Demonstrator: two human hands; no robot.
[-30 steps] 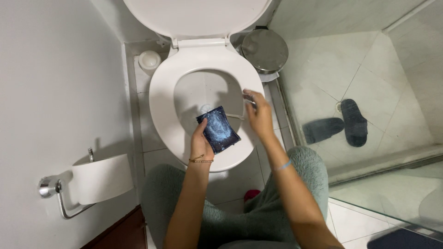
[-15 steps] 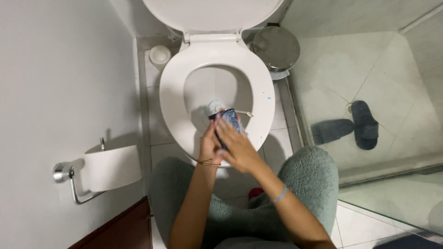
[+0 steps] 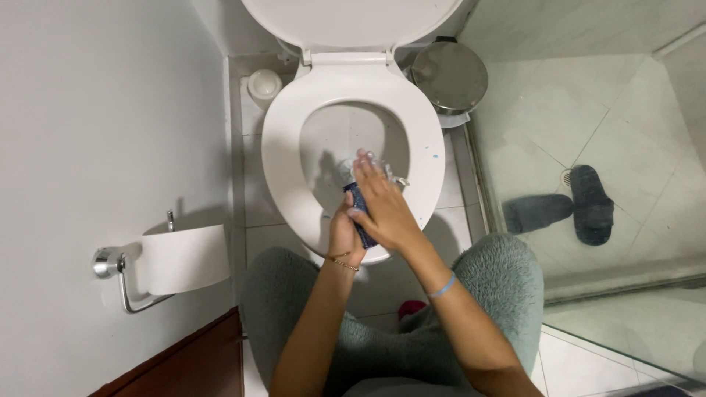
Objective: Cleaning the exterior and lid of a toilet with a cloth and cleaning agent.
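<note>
Both my hands meet over the front of the open white toilet (image 3: 294,117). My left hand (image 3: 343,234) grips a small dark blue packet (image 3: 361,208) from below. My right hand (image 3: 381,202) lies over the packet's top, fingers spread, and hides most of it. A bit of clear wrapper (image 3: 390,173) sticks out past my right fingertips, above the bowl. My left wrist has a thin bracelet, my right wrist a light blue band. My knees in grey-green trousers (image 3: 493,287) frame the toilet's front.
A toilet paper roll (image 3: 184,257) hangs on a metal holder on the left wall. A round steel bin (image 3: 448,73) stands right of the toilet, a white brush holder (image 3: 263,84) left of it. Two dark slippers (image 3: 566,209) lie on the shower floor behind a glass panel.
My right hand came from the toilet seat's right side onto the packet and now covers it. The packet, flat and face-up before, is turned edge-on between both hands. The view drifted right.
</note>
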